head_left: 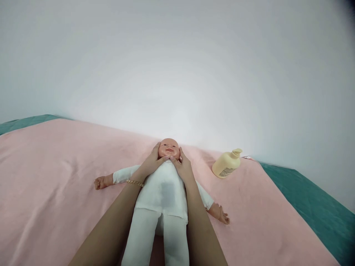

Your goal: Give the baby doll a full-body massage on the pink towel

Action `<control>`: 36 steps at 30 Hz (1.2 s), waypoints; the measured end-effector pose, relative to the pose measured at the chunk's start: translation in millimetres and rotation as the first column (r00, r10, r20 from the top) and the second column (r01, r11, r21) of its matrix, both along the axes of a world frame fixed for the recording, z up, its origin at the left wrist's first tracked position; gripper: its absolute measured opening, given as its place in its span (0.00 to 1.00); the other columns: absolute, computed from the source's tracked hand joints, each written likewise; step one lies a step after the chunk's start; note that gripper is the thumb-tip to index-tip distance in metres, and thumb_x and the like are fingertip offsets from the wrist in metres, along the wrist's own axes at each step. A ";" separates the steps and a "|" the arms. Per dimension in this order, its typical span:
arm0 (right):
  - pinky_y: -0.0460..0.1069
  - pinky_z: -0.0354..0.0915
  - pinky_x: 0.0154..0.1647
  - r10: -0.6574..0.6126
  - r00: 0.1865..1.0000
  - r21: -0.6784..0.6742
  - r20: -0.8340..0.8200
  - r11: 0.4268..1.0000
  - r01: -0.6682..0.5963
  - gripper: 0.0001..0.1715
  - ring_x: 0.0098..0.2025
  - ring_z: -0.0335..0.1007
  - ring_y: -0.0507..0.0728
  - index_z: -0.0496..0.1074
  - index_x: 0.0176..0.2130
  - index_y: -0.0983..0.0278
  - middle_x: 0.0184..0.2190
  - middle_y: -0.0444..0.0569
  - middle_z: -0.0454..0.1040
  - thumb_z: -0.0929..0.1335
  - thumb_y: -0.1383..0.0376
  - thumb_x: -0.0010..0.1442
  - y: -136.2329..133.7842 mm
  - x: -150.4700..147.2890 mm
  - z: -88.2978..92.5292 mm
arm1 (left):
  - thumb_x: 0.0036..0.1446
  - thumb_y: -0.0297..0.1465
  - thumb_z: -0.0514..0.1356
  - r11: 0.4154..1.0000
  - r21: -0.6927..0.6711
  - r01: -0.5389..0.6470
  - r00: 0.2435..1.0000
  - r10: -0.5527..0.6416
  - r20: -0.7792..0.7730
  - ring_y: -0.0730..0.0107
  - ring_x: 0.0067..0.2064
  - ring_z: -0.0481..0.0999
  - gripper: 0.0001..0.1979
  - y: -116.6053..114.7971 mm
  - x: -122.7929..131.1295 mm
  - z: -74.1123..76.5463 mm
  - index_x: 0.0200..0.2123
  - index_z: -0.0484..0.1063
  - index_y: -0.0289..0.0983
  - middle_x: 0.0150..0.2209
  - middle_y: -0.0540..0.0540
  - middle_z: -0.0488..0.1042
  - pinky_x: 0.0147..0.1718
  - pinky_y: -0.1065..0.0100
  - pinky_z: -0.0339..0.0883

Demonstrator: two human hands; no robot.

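Observation:
A baby doll with a white cloth body lies on its back, its arms spread out to both sides. My left hand cups one side of the doll's head, with its thumb under the chin. On the opposite side, my right hand presses against the cheek, and its thumb meets the other near the neck. Both hands are closed around the head; the fingertips behind it are partly hidden. A gold bracelet circles my left wrist.
A pale yellow pump bottle stands tilted to the right of the doll. Beneath everything is a pink blanket, with a green sheet showing at the edges. A white wall rises behind.

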State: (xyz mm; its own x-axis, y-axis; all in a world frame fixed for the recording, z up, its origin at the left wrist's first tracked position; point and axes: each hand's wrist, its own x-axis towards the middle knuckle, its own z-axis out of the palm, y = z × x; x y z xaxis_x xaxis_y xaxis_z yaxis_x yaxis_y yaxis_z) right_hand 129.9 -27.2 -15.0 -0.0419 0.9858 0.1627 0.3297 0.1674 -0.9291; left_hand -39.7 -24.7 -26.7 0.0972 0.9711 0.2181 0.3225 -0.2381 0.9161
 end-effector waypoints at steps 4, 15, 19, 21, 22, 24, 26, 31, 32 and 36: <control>0.54 0.61 0.60 -0.003 1.000 0.000 0.005 1.000 0.003 0.51 0.60 0.64 0.61 0.49 0.67 0.72 0.61 0.58 0.63 0.70 0.52 0.56 -1.2 0.1 1.1 | 0.57 0.50 0.56 1.000 0.020 -0.001 1.000 0.001 -0.010 0.52 0.68 0.49 0.43 -0.5 0.8 1.5 0.68 0.43 0.35 0.69 0.35 0.47 0.64 0.54 0.47; 0.55 0.59 0.61 0.067 0.998 -0.023 0.016 0.998 -0.066 0.48 0.60 0.65 0.62 0.47 0.68 0.70 0.62 0.59 0.62 0.64 0.47 0.61 2.6 10.2 -1.4 | 0.62 0.47 0.49 0.999 -0.027 0.019 0.999 -0.020 -0.032 0.60 0.70 0.43 0.41 -3.1 -0.2 9.0 0.68 0.39 0.30 0.70 0.37 0.41 0.66 0.60 0.40; 0.56 0.57 0.63 0.089 0.996 -0.027 0.001 0.996 -0.089 0.47 0.63 0.61 0.60 0.46 0.68 0.67 0.63 0.55 0.61 0.62 0.45 0.62 2.4 11.8 -0.7 | 0.62 0.49 0.47 0.999 -0.046 0.028 0.999 -0.029 -0.021 0.61 0.70 0.42 0.42 -3.5 -0.2 10.0 0.68 0.37 0.28 0.70 0.37 0.40 0.66 0.61 0.39; 0.56 0.56 0.64 0.090 0.996 -0.027 -0.011 0.996 -0.090 0.46 0.64 0.59 0.60 0.46 0.68 0.64 0.64 0.53 0.59 0.61 0.44 0.62 2.9 12.5 -1.9 | 0.63 0.49 0.45 0.998 -0.055 0.032 0.999 -0.033 -0.024 0.61 0.70 0.40 0.41 -3.4 -0.6 10.0 0.68 0.36 0.28 0.70 0.37 0.38 0.67 0.61 0.38; 0.56 0.56 0.64 0.091 0.996 -0.028 -0.013 0.995 -0.091 0.46 0.64 0.58 0.60 0.45 0.68 0.64 0.64 0.53 0.59 0.61 0.44 0.62 3.3 12.9 -2.9 | 0.63 0.49 0.45 0.998 -0.059 0.036 0.999 -0.037 -0.024 0.62 0.70 0.40 0.41 -3.3 -0.9 9.9 0.69 0.35 0.28 0.71 0.38 0.38 0.67 0.61 0.37; 0.57 0.55 0.64 0.098 0.995 -0.029 -0.015 0.995 -0.099 0.46 0.64 0.58 0.60 0.45 0.69 0.63 0.65 0.52 0.58 0.61 0.44 0.62 4.1 13.7 -4.7 | 0.63 0.50 0.43 0.996 -0.070 0.047 0.999 -0.048 -0.012 0.63 0.70 0.40 0.41 -3.2 -1.4 9.4 0.69 0.34 0.29 0.71 0.39 0.37 0.67 0.61 0.37; 0.57 0.54 0.64 0.107 0.994 -0.037 -0.025 0.993 -0.108 0.47 0.65 0.57 0.60 0.44 0.69 0.64 0.65 0.53 0.58 0.60 0.43 0.62 4.3 14.1 -5.7 | 0.63 0.51 0.42 0.995 -0.078 0.054 0.999 -0.053 0.009 0.63 0.70 0.41 0.42 -3.4 -1.7 9.1 0.69 0.33 0.29 0.71 0.40 0.38 0.66 0.61 0.38; 0.55 0.52 0.65 0.106 0.993 -0.029 -0.056 0.994 -0.108 0.49 0.65 0.56 0.59 0.46 0.68 0.67 0.65 0.55 0.57 0.59 0.40 0.61 2.2 13.9 -2.4 | 0.62 0.53 0.43 0.996 -0.070 0.049 0.999 -0.047 0.021 0.61 0.70 0.41 0.43 -5.0 -1.7 11.1 0.69 0.35 0.31 0.71 0.40 0.38 0.66 0.60 0.39; 0.55 0.52 0.66 0.104 0.993 -0.028 -0.049 0.994 -0.106 0.49 0.65 0.56 0.59 0.46 0.68 0.67 0.65 0.55 0.58 0.59 0.40 0.61 1.6 13.7 -1.3 | 0.61 0.53 0.44 0.996 -0.067 0.051 0.999 -0.050 0.016 0.60 0.70 0.40 0.43 -5.5 -1.9 11.8 0.69 0.36 0.31 0.71 0.40 0.38 0.66 0.60 0.38; 0.55 0.54 0.65 0.099 0.994 -0.063 -0.040 0.993 -0.101 0.52 0.64 0.58 0.60 0.46 0.68 0.66 0.64 0.55 0.59 0.63 0.41 0.59 -0.7 11.9 2.9 | 0.59 0.53 0.51 0.995 -0.067 0.076 0.996 -0.073 0.043 0.57 0.70 0.43 0.47 -6.4 -2.8 12.3 0.69 0.34 0.31 0.70 0.38 0.39 0.66 0.59 0.43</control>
